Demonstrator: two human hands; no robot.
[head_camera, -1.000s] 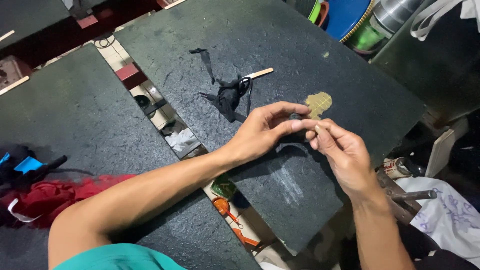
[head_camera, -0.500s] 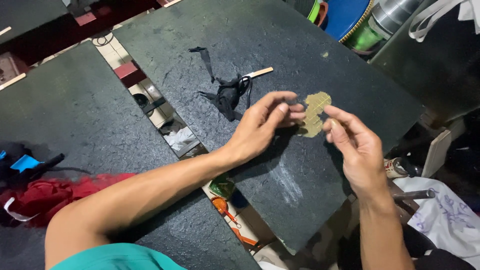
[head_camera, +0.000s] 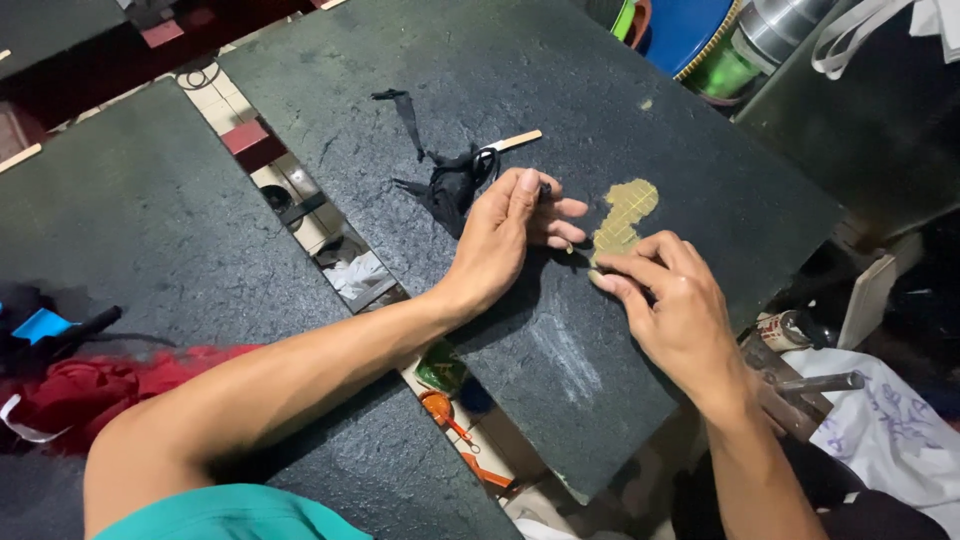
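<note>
At frame centre the right hand (head_camera: 680, 305) pinned the gold mesh patch (head_camera: 624, 220) flat on the dark counter (head_camera: 560, 340) with extended fingertips, while the left hand (head_camera: 515, 230), half-curled, seemingly pinched a small dark tool; firm, even pressure suited.

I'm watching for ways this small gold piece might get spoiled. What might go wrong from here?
The gold patch lies flat on the dark slab, pinned only at its lower end by the right hand fingertips, so it may slide or crease. The left hand sits between it and the black fabric scraps; a sweep might drag those onto the patch.
</note>
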